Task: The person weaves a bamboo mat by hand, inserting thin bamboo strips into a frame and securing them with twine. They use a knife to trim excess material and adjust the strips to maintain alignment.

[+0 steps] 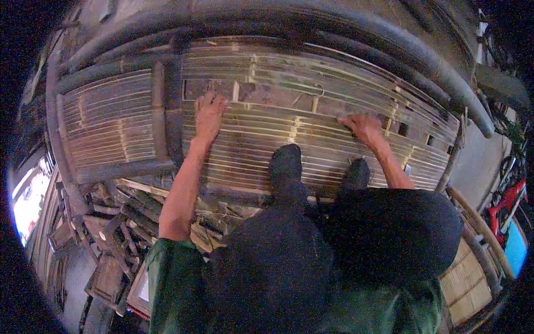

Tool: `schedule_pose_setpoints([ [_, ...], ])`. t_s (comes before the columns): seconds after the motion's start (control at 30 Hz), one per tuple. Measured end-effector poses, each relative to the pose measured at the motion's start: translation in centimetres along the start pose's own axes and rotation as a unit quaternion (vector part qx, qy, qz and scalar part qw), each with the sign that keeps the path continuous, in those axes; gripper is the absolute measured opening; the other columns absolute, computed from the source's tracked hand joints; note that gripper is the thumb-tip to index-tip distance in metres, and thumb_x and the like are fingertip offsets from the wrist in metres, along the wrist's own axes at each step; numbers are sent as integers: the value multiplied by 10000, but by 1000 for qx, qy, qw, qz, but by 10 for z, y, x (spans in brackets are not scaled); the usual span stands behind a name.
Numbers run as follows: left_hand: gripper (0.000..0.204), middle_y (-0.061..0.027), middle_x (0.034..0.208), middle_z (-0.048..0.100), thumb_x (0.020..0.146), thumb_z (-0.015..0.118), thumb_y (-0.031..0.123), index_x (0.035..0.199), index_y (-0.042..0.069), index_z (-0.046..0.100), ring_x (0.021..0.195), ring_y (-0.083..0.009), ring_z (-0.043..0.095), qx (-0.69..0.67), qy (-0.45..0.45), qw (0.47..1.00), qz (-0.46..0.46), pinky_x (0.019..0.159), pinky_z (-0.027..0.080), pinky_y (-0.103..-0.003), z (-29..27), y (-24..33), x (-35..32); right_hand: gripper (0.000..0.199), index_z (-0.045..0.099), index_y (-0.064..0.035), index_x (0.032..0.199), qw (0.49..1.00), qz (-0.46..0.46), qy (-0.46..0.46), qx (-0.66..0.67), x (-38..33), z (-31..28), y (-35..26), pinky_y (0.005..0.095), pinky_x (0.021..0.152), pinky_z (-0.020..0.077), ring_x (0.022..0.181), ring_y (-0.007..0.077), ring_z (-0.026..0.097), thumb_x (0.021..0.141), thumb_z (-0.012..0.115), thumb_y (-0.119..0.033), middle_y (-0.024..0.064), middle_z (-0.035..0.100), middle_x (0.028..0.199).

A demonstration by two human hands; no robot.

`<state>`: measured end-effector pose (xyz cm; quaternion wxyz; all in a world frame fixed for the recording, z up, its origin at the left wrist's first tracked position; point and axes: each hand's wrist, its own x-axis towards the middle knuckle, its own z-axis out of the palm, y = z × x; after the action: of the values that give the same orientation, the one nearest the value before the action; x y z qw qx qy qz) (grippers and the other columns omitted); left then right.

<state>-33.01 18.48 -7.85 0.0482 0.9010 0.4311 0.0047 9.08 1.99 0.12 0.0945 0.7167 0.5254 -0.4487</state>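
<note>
Bamboo slats (311, 139) form a panel; left hand (208, 114) and right hand (362, 127) press flat, fingers spread, gripping nothing. Best to keep both palms level so the top slat seats evenly along the gap (267, 94).

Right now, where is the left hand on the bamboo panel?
In the head view, the left hand lies left of centre on the slatted bamboo panel, fingers at the edge of the dark gap, beside the upright post.
</note>
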Motion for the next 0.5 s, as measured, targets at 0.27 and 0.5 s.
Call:
schedule_pose_setpoints([
  [0.27,236,-122,1121,517,865,561,281,1024,109,591,1056,-327,477,9,27,999,-35,922,355,-454,-18,16,8,536,694,-203,1045,995,-69,57,-54,17,25,26,466,830,462,957,369,604,872,397,-615,143,659,1009],
  [0.5,267,-84,1053,633,847,560,325,1020,138,641,1016,-246,564,-108,0,985,132,908,390,-432,-16,143,43,581,677,-153,1073,999,-10,-25,-25,28,23,22,466,863,449,970,400,597,866,403,-621,149,653,1049],
])
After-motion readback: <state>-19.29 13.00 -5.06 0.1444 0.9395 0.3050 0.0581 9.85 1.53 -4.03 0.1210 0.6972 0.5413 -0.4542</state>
